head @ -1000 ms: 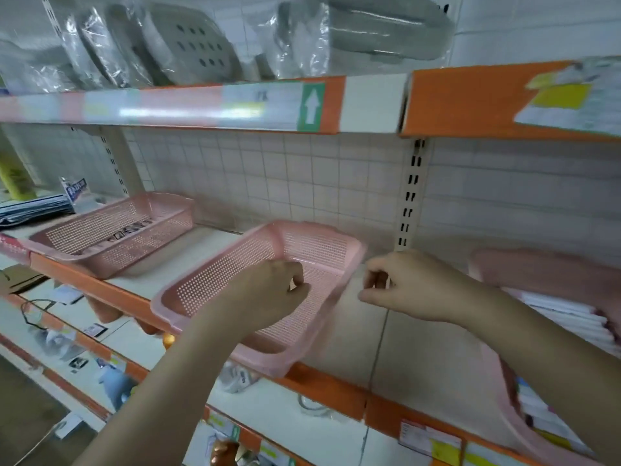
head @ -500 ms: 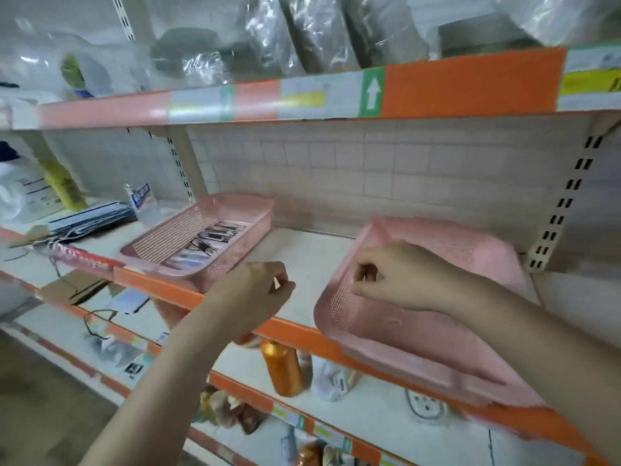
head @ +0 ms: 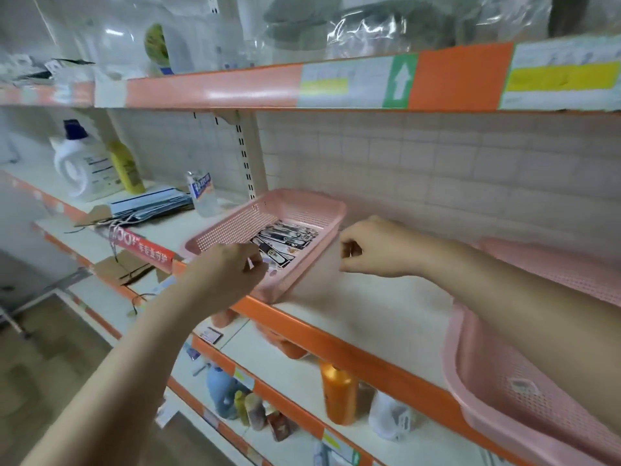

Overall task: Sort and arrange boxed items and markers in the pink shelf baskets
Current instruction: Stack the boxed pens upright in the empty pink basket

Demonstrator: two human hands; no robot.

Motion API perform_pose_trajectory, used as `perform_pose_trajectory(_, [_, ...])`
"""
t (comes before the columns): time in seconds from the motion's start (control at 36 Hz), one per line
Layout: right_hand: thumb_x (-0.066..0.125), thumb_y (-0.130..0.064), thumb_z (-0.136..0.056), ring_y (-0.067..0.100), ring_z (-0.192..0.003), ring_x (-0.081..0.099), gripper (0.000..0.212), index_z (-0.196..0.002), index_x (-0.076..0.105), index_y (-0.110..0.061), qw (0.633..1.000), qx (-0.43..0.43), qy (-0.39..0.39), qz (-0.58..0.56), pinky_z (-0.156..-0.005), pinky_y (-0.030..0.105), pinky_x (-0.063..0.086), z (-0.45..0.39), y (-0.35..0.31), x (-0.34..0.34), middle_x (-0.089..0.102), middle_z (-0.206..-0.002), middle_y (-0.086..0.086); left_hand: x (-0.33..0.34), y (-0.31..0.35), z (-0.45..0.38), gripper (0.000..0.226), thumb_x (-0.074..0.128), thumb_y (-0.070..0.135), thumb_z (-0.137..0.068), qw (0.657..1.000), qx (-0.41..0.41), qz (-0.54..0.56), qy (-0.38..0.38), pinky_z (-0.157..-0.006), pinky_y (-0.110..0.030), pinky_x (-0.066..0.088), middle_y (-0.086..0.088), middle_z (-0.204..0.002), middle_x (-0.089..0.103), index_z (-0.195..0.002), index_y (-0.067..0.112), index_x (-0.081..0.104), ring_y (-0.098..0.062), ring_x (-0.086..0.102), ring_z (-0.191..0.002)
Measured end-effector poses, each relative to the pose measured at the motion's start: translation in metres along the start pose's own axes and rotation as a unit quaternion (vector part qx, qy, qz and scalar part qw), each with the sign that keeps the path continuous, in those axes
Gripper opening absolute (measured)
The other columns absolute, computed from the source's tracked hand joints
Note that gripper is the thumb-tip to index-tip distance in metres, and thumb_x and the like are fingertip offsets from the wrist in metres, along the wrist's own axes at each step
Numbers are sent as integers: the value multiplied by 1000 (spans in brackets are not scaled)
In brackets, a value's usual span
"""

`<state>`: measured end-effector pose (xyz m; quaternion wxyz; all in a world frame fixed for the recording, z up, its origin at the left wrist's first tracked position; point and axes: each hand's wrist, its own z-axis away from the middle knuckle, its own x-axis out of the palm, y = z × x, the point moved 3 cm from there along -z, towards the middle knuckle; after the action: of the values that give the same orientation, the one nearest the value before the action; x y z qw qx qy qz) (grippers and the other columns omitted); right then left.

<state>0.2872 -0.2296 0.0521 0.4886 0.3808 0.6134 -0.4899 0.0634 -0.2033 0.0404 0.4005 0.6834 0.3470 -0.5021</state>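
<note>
We judge the pink basket [head: 268, 230] light, thin-walled and flexible; we should grip it by the rim on both long sides. It sits at the shelf's [head: 363, 297] front edge, with flat boxed items [head: 285, 240] in its right half. Our left hand [head: 225, 274] hovers at the basket's near rim, fingers curled, apparently holding nothing. Our right hand [head: 373, 250] hangs just beside the basket's right wall, fingers curled, contact uncertain.

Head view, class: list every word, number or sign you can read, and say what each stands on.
White up arrow, no words: green label on the orange upper shelf edge.
"OOF", roughly, then blurred characters: red strip on the middle shelf edge.
Yellow price tags, white jug label, boxed items in the pink perforated basket: too blurred.
</note>
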Motion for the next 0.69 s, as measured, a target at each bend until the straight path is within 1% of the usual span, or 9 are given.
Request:
perform_pose_trajectory(0.06, [62, -30, -85, 17, -82, 62, 12, -84, 65, -18, 1000, -6, -8, -1, -74, 34, 52, -19, 3, 1, 66, -84, -4, 0, -16, -16, 14, 51, 27, -95, 1000, -7, -3, 3, -55, -26, 52, 1, -82, 66, -91, 19, 61, -12, 60, -64])
perform_pose_trajectory(0.14, [64, -32, -86, 16, -85, 62, 11, -81, 60, -23, 1000, -13, -22, -11, -77, 34, 52, -50, 10, 4, 63, -83, -8, 2, -35, -43, 9, 52, 23, -94, 1000, -13, -10, 4, -64, -30, 54, 3, -83, 65, -91, 21, 61, -13, 61, -70])
perform_pose_trajectory(0.19, [65, -33, -87, 16, -85, 61, 11, -80, 60, -25, 999, -19, -27, -14, -79, 34, 52, -68, 13, 6, 61, -80, -10, 8, -44, -61, 7, 53, 23, -94, 1000, -11, -13, -16, -66, -27, 51, 4, -85, 63, -94, 21, 60, -13, 60, -75])
perform_pose_trajectory(0.25, [65, -34, -87, 17, -86, 60, 12, -81, 62, -24, 999, -21, -28, -11, -78, 33, 52, -86, 14, 9, 62, -82, -7, 17, -53, -78, 8, 54, 22, -93, 999, -8, -11, -43, -69, -27, 50, 1, -92, 65, -99, 20, 59, -15, 60, -80])
perform_pose_trajectory(0.36, [66, -36, -85, 17, -86, 60, 13, -80, 62, -25, 999, -21, -21, -12, -81, 34, 51, -118, 11, 17, 63, -84, -6, 33, -64, -105, 20, 56, 21, -91, 996, -7, -6, -90, -76, -32, 52, -2, -102, 65, -110, 19, 60, -19, 61, -88])
perform_pose_trajectory(0.47, [69, -39, -83, 21, -85, 62, 21, -82, 65, -18, 999, -12, -37, -32, -80, 37, 53, -140, 7, 32, 66, -83, -3, 49, -72, -127, 24, 58, 22, -89, 991, 3, -17, -132, -81, -33, 52, -4, -108, 64, -113, 18, 60, -22, 60, -94])
perform_pose_trajectory(0.56, [71, -36, -83, 18, -80, 61, 19, -83, 66, -18, 999, -1, -21, -45, -77, 34, 52, -154, 4, 37, 62, -76, -7, 59, -79, -143, 31, 58, 21, -88, 985, 27, -43, -165, -82, -34, 51, -3, -113, 61, -118, 17, 57, -21, 58, -96])
perform_pose_trajectory(0.61, [71, -33, -83, 15, -74, 59, 15, -83, 66, -19, 999, 6, -14, -44, -76, 33, 52, -163, 3, 42, 58, -71, -12, 69, -82, -152, 41, 58, 20, -86, 977, 49, -59, -199, -88, -37, 51, -3, -122, 58, -126, 17, 52, -20, 57, -103])
perform_pose_trajectory(0.69, [70, -34, -83, 17, -78, 61, 15, -81, 65, -20, 999, 33, -9, -41, -76, 33, 53, -174, 2, 50, 61, -74, -9, 87, -84, -164, 54, 64, 20, -84, 959, 93, -105, -247, -95, -38, 48, -4, -133, 52, -135, 16, 45, -23, 54, -114])
